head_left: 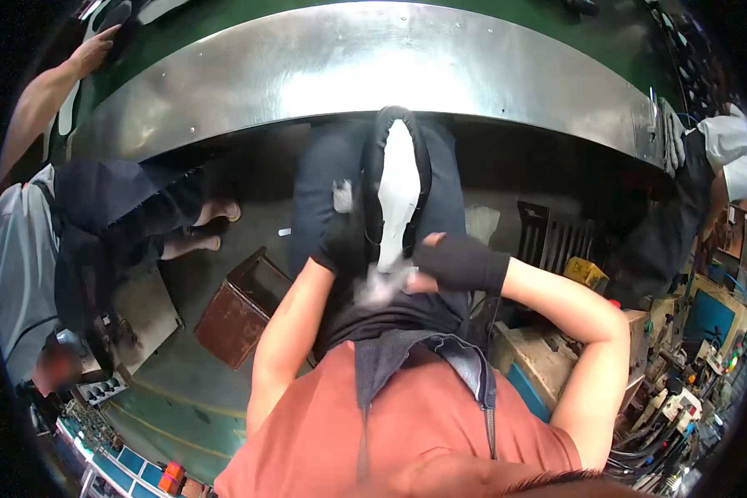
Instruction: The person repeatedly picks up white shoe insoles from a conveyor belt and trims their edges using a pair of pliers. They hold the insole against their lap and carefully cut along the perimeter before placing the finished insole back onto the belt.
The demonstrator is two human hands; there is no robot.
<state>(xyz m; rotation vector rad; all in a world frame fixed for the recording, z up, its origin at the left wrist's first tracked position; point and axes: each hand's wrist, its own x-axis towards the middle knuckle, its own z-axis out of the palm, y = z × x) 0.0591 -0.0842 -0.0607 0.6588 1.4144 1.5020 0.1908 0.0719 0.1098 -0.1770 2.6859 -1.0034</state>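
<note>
A black shoe (pixel 400 178) lies white underside up on the lap; the left hand (pixel 346 245) and right hand (pixel 458 264) flank its heel, grips too blurred to tell. A brown box-shaped stand (pixel 231 322) and yellow box (pixel 585 272) show no clear contents. Beyond, a metal bench (pixel 241 79) spans the toe end.

Hard white glare burns across the metal worktop (pixel 373 50) at 12 o'clock, while deep shadow lies under its near edge, darkest toward 1 and 2 o'clock. The pale sole (pixel 400 178), toward 12, looks bright and nearly washed out. Near the centre, toward 6, motion blur softens the fingers (pixel 423 284). Fisheye distortion bends straight edges, with black vignetting all around the rim.
</note>
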